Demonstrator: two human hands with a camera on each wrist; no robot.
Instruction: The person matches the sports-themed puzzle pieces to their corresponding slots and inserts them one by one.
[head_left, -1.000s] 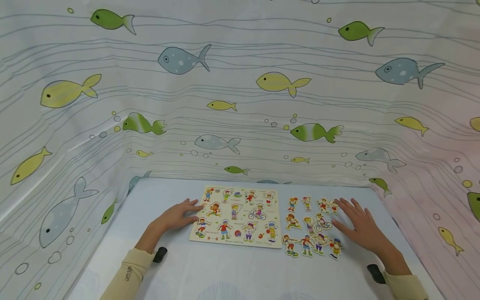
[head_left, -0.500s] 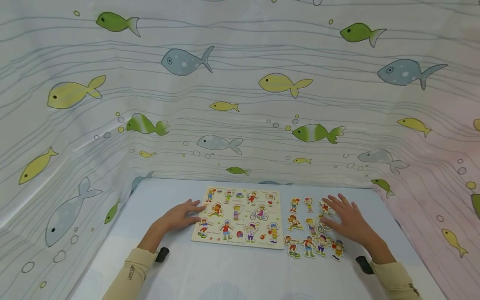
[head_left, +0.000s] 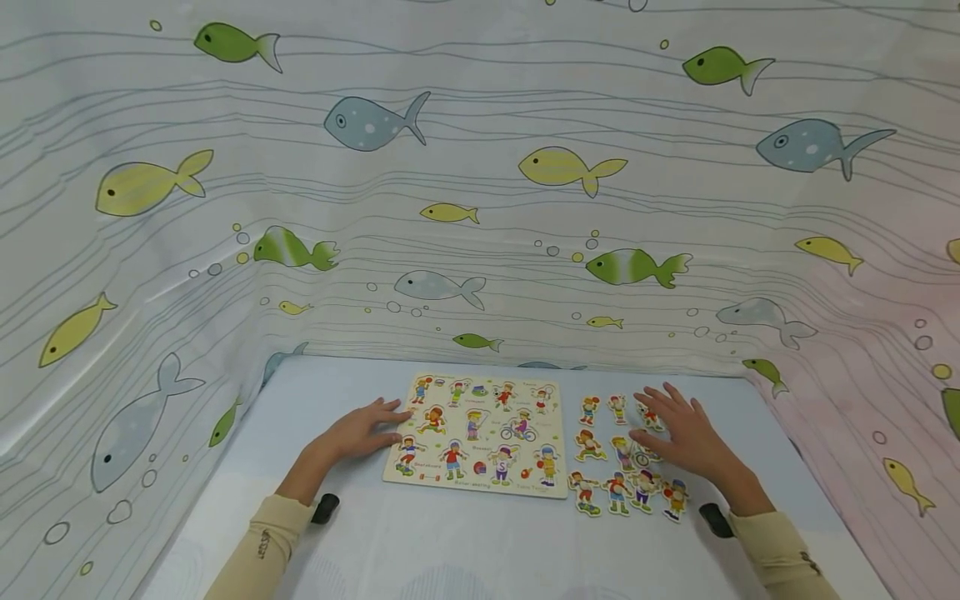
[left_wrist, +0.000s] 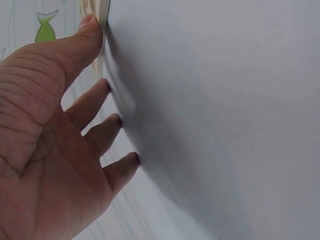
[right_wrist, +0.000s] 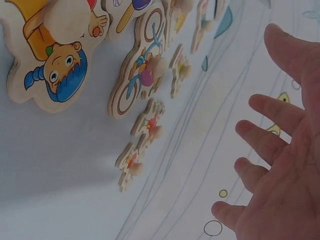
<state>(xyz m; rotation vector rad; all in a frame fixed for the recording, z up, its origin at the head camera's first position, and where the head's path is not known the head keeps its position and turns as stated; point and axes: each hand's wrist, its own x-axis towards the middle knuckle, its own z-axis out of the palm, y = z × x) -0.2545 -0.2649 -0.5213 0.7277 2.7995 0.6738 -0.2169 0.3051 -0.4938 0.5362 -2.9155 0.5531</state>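
A cream puzzle board (head_left: 453,429) printed with children playing sports lies flat on the table. My left hand (head_left: 363,429) rests at its left edge; in the left wrist view the thumb (left_wrist: 87,37) touches the board's side and the other fingertips are near the table. To the board's right lie several wooden figure pieces with round knobs, among them a blue-haired child (right_wrist: 65,75) and a cyclist (right_wrist: 132,82). Over the right-hand pieces hovers my right hand (head_left: 686,437), fingers spread and holding nothing. It partly covers the cyclist and a red-shirted figure (head_left: 647,414).
The table (head_left: 465,542) has a pale blue and white cover. Behind and on both sides stand fabric walls (head_left: 517,333) patterned with fish and wavy lines. Dark wrist devices (head_left: 325,508) sit beneath both forearms.
My right hand has moved left, from beside the pieces to over the right-hand ones. The left hand keeps its place at the board's edge. The head view has shifted slightly.
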